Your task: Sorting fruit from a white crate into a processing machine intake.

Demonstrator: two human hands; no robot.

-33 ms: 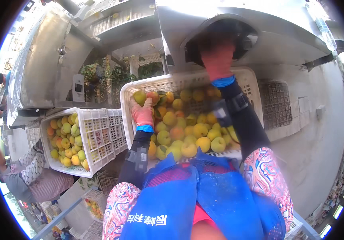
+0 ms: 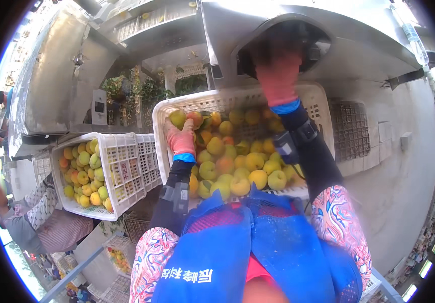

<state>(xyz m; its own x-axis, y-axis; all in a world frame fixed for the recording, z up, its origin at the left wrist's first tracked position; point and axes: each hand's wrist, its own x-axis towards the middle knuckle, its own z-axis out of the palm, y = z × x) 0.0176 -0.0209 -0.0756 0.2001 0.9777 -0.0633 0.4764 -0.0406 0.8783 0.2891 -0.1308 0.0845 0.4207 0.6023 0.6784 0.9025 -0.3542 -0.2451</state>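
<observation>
Outdoor concrete yard, steel machine [image 2: 298, 30] above white crate [image 2: 318, 101] — left hand [image 2: 181, 137] clasps crate rim, right hand [image 2: 278, 81] grip unclear — unchanged since earlier.

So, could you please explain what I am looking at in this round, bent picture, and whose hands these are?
The picture comes from a wide fisheye camera worn on a person's head, looking down, so straight edges curve near the rim. The two arms rising from the lower edge are that person's own, above a blue apron. Both hands wear pinkish-red gloves. The left hand rests among yellow-orange peaches at the left side of a white plastic crate; whether it grips one I cannot tell. The right hand reaches up into the dark opening of a grey metal machine; its fingers are hidden there. To the left stands a second white crate, partly filled with fruit. At the far left edge is another person.
</observation>
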